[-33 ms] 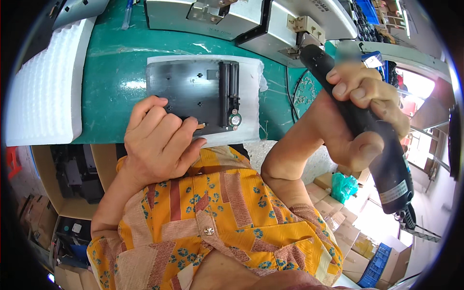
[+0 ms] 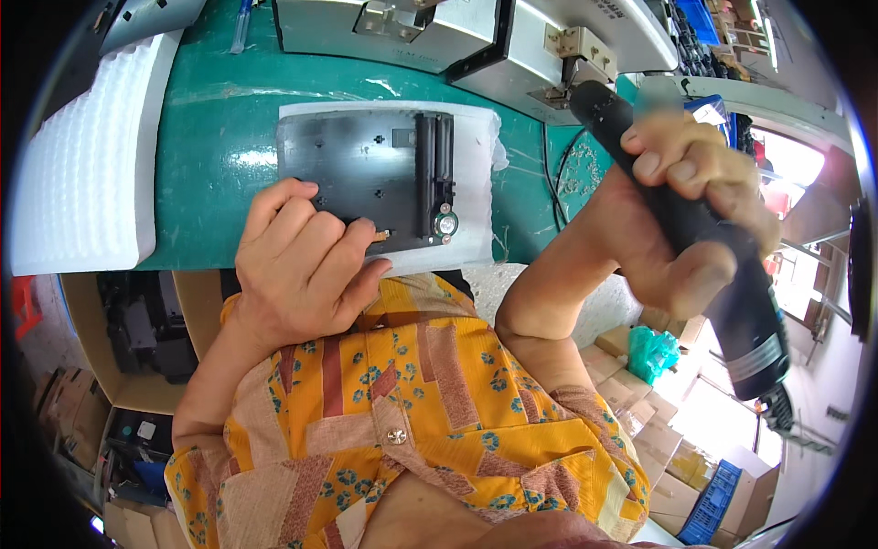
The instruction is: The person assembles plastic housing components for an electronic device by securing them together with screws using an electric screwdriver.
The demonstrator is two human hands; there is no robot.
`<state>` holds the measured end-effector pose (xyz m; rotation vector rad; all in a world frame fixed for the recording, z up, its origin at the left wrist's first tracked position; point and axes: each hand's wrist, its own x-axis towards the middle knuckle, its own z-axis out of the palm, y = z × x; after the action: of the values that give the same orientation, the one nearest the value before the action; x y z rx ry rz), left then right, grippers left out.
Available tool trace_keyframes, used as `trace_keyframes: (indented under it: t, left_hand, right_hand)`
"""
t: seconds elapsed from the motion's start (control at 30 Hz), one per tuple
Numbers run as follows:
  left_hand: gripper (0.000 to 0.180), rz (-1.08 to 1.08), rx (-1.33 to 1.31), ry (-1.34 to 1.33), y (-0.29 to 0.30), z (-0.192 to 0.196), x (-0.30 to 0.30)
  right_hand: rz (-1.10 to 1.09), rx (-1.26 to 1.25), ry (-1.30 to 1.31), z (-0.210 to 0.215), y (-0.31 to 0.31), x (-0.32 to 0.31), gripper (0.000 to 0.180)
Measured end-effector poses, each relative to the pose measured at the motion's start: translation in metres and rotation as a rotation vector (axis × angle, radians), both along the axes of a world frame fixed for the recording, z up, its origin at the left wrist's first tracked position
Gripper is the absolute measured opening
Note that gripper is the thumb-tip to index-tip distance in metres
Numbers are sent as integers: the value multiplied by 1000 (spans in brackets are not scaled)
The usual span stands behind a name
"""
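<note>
A flat black plastic panel [image 2: 352, 156] lies on a white foam sheet [image 2: 477, 183] on the green bench. My left hand [image 2: 297, 252] is closed over the panel's near left edge, fingertips pressing on its face. Beside the index fingertip a small copper-coloured piece [image 2: 380, 236] shows; the hand hides part of it. A round silver part [image 2: 445, 224] sits at the panel's near right corner, below a raised black bar. Up on the right, my right hand [image 2: 695, 201] is wrapped around a black electric screwdriver [image 2: 672, 210], tilted and clear of the panel. Its lower end is blurred.
Two metal-cased machines [image 2: 384, 41] stand along the bench's back, with a black cable [image 2: 554, 183] and scattered screws [image 2: 578, 174] nearby. White bubbled foam [image 2: 91, 165] covers the left end. An open carton [image 2: 187, 320] of black parts sits below at left.
My right hand and the screwdriver have shifted slightly to the right, and the tool's lower end is more blurred. The left hand and panel stay in place.
</note>
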<state>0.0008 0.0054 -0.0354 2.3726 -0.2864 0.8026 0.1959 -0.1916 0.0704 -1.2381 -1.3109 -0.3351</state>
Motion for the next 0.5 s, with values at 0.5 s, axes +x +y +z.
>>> trace_keyframes:
  t: [0.5]
  left_hand:
    - [27,-12,11,0,-1,1,0]
  right_hand:
    - [29,73,29,-4,-4,0,37]
